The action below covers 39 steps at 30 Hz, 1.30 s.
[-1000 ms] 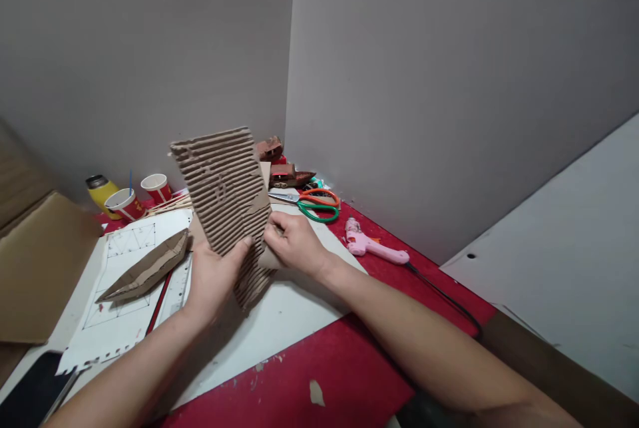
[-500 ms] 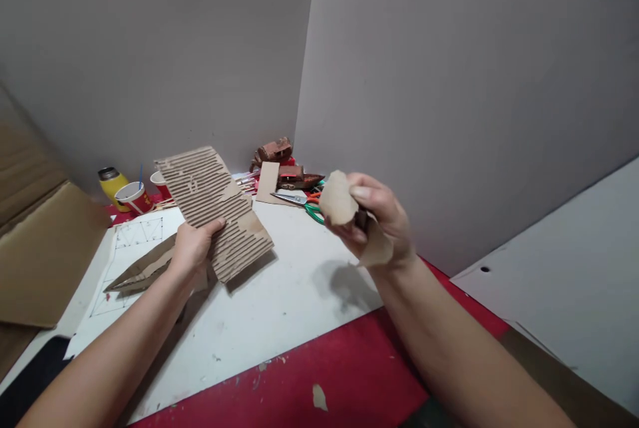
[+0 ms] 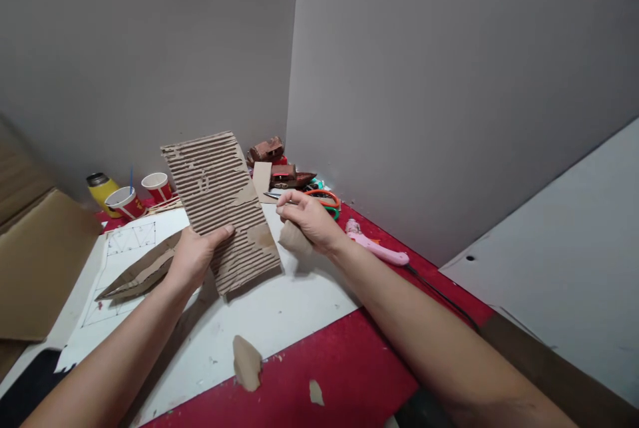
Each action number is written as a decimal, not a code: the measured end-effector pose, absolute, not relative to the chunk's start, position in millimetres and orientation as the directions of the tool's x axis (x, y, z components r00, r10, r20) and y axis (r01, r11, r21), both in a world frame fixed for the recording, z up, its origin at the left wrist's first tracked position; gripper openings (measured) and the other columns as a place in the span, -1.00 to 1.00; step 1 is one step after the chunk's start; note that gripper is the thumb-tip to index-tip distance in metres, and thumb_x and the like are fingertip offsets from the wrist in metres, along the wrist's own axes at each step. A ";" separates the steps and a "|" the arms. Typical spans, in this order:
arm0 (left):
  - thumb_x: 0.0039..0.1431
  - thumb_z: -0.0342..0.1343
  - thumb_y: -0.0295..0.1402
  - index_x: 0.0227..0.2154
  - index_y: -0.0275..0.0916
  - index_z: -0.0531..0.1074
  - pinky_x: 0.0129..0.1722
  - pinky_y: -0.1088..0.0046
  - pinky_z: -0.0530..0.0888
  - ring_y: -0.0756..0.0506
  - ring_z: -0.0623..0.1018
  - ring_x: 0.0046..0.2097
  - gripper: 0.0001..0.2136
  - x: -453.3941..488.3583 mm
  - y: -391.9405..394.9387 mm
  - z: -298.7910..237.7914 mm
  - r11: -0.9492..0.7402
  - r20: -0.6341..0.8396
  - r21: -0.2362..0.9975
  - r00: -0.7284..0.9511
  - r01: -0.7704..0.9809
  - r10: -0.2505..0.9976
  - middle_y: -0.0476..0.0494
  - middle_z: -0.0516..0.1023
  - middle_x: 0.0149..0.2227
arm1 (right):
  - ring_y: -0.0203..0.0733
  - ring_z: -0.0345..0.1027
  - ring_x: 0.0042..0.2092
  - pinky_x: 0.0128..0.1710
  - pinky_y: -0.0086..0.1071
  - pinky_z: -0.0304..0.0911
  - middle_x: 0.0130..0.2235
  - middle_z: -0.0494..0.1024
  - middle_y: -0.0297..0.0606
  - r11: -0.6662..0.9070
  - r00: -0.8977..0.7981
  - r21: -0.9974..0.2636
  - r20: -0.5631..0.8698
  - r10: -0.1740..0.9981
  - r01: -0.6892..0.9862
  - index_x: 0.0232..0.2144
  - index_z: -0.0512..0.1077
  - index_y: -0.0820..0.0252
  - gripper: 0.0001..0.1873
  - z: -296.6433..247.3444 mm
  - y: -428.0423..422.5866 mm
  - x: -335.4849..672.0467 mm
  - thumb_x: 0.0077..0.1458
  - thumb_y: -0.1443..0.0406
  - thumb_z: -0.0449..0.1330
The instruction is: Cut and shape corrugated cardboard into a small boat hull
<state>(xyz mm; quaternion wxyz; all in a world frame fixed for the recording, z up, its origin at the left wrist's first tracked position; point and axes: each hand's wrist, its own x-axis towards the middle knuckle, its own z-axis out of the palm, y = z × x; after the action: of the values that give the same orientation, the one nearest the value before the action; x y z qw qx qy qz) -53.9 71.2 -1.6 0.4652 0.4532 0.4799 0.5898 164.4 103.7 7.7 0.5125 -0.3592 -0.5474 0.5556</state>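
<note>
My left hand [image 3: 196, 253] grips a sheet of corrugated cardboard [image 3: 214, 198], its thumb on the ribbed face. The sheet is tilted up above the table, its ridges bare apart from several leftover paper patches. To the right of the sheet, my right hand [image 3: 307, 218] has its fingers curled in, with a torn piece of brown paper [image 3: 295, 239] at its underside. The fingers partly hide how that piece is held. Another torn paper piece [image 3: 247, 363] is by the white board's front edge. Behind my left hand lies a pointed, folded cardboard shape [image 3: 140, 271].
Scissors [image 3: 327, 199] with orange and green handles and a pink glue gun [image 3: 377, 248] lie to the right. Brown model boats [image 3: 292, 177], paper cups [image 3: 124, 203] and a yellow bottle [image 3: 102, 190] stand at the back. A cardboard box [image 3: 54, 268] is at left.
My right hand has moved left and down, closer to the corrugated sheet. A torn paper piece now shows near the board's front edge. The glue gun has come into sight.
</note>
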 end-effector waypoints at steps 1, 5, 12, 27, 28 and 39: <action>-0.22 0.42 -0.33 -0.16 -0.26 0.54 -0.02 0.21 0.48 -0.20 0.60 -0.13 -0.55 -55.3 72.1 -2.4 -0.103 0.085 0.989 -0.157 -0.108 0.984 -0.14 0.65 -0.20 | -0.38 0.06 -0.56 -0.56 -0.48 -0.06 -0.56 0.32 -0.48 0.122 -0.220 -0.981 0.154 0.963 -0.150 -0.48 0.33 0.17 -0.80 6.8 103.8 164.1 -0.15 0.22 0.27; -0.25 0.41 -0.36 -0.22 -0.27 0.55 -0.05 0.22 0.48 -0.19 0.59 -0.17 -0.58 -61.5 79.2 -5.2 -0.137 0.114 0.986 -0.230 -0.090 0.966 -0.12 0.65 -0.24 | -0.38 0.06 -0.53 -0.51 -0.46 -0.02 -0.56 0.27 -0.47 0.149 -0.258 -0.988 0.154 0.954 -0.038 -0.59 0.31 0.19 -0.72 4.3 95.6 157.2 -0.05 0.16 0.26; -0.26 0.38 -0.38 -0.35 -0.29 0.55 -0.05 0.29 0.46 -0.15 0.58 -0.18 -0.69 -68.4 88.5 -10.7 -0.177 0.142 0.981 -0.317 -0.085 0.938 -0.09 0.64 -0.28 | -0.32 0.29 -0.41 -0.41 -0.44 0.20 -0.46 0.46 -0.37 0.402 -0.635 -0.908 0.242 0.734 0.119 -0.42 0.44 0.21 -0.85 0.0 56.2 130.0 0.11 0.24 0.21; -0.02 0.31 -0.26 -0.22 -0.28 0.57 -0.10 0.26 0.49 -0.19 0.59 -0.19 -0.71 -40.8 53.6 2.9 -0.069 0.075 0.997 0.179 -0.038 0.981 -0.18 0.64 -0.21 | -0.36 0.37 -0.50 -0.57 -0.44 0.29 -0.07 0.53 -0.11 0.334 -0.099 -0.939 0.325 0.940 0.086 0.05 0.35 0.21 -0.47 6.8 79.9 147.7 0.00 0.25 0.29; 0.01 0.29 -0.24 -0.23 -0.27 0.58 -0.11 0.27 0.50 -0.19 0.59 -0.19 -0.72 -38.3 51.2 2.9 -0.090 0.092 0.996 0.186 -0.023 0.978 -0.18 0.64 -0.21 | -0.30 0.43 -0.42 -0.50 -0.42 0.33 -0.09 0.54 -0.13 0.362 -0.107 -0.928 0.352 0.930 0.093 0.03 0.36 0.20 -0.50 7.8 78.8 147.4 0.01 0.26 0.29; 0.03 0.22 -0.17 -0.35 -0.25 0.58 -0.27 0.37 0.50 -0.18 0.56 -0.28 -0.76 -20.6 28.9 15.5 -0.182 0.162 0.968 0.119 0.172 0.980 -0.13 0.62 -0.35 | -0.20 0.40 -0.34 -0.39 -0.39 0.26 -0.37 0.54 -0.28 0.446 -0.081 -0.831 0.446 0.891 0.333 -0.29 0.40 0.21 -0.81 11.9 75.9 144.7 -0.04 0.35 0.19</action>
<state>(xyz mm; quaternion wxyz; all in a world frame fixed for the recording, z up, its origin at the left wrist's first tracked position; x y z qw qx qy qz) -20.6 28.9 15.5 0.4322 0.6105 0.4717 0.4669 144.7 75.9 11.9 0.5079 -0.4487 -0.6820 0.2748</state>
